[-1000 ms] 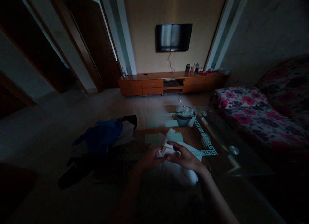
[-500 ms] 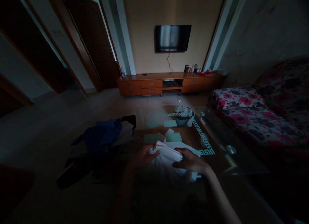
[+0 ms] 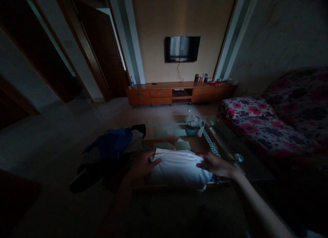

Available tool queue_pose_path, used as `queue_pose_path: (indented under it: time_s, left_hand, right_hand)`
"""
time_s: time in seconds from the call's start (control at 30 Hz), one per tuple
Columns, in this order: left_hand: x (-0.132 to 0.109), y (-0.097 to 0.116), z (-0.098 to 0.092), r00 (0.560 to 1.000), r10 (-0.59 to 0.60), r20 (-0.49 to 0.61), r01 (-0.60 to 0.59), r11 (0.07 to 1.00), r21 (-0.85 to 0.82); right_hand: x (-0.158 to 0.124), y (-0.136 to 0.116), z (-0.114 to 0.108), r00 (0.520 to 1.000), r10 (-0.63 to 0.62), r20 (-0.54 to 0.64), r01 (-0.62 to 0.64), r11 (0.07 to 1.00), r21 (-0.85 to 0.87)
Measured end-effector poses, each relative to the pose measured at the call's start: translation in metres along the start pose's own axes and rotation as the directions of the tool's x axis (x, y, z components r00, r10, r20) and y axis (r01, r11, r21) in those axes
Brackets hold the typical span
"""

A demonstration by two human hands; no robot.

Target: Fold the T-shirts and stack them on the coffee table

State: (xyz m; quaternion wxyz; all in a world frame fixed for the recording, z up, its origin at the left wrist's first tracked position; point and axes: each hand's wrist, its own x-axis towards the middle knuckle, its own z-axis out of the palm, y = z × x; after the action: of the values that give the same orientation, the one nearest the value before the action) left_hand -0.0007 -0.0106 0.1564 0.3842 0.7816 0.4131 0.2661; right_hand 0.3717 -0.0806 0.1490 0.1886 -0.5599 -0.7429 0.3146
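Note:
A white cloth garment (image 3: 179,169) is stretched between my two hands above the near side of the glass coffee table (image 3: 256,174). Its upper edge is gathered in folds; what kind of garment it is I cannot make out. My left hand (image 3: 147,164) grips the left end of that edge, thumb on top. At the right end, my right hand (image 3: 212,164) pinches the cloth between thumb and fingers. To the left lies a pile of clothes, with a blue garment (image 3: 114,142) on top and dark pieces (image 3: 89,173) beside it.
A wastebasket (image 3: 192,130) filled with rubbish shows behind the table's far edge. To the right stands a floral sofa (image 3: 251,109). A low wooden cabinet (image 3: 160,94) with bottles and cans runs along the far wall under a television (image 3: 182,49). The room is dim.
My hands have moved apart, and the white garment is spread wider and flatter between them. The view has tilted up slightly, so the room sits lower in it.

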Motion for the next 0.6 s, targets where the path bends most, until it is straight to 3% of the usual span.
queue_pose_path:
  time_s: [0.13,0.33,0.5,0.6]
  left_hand:
    - [-0.005,0.006,-0.013,1.000,0.013,0.000,-0.013,0.999,0.035]
    - [-0.008,0.006,-0.017,0.997,-0.020,-0.074,0.023,0.999,0.035]
    - [-0.013,0.003,-0.029,0.998,-0.006,0.063,0.012,0.996,-0.094]
    - [0.000,-0.007,-0.036,0.994,0.006,0.109,0.023,0.966,-0.257]
  right_hand:
    - [-0.002,-0.015,-0.025,0.995,-0.086,0.054,0.082,0.994,0.077]
    - [0.000,-0.039,-0.032,0.980,-0.084,-0.180,0.105,0.988,0.110]
    - [-0.005,-0.033,-0.026,0.973,-0.027,-0.229,0.069,0.982,0.178]
    - [0.005,-0.020,-0.025,0.977,-0.009,-0.213,0.052,0.979,0.195]
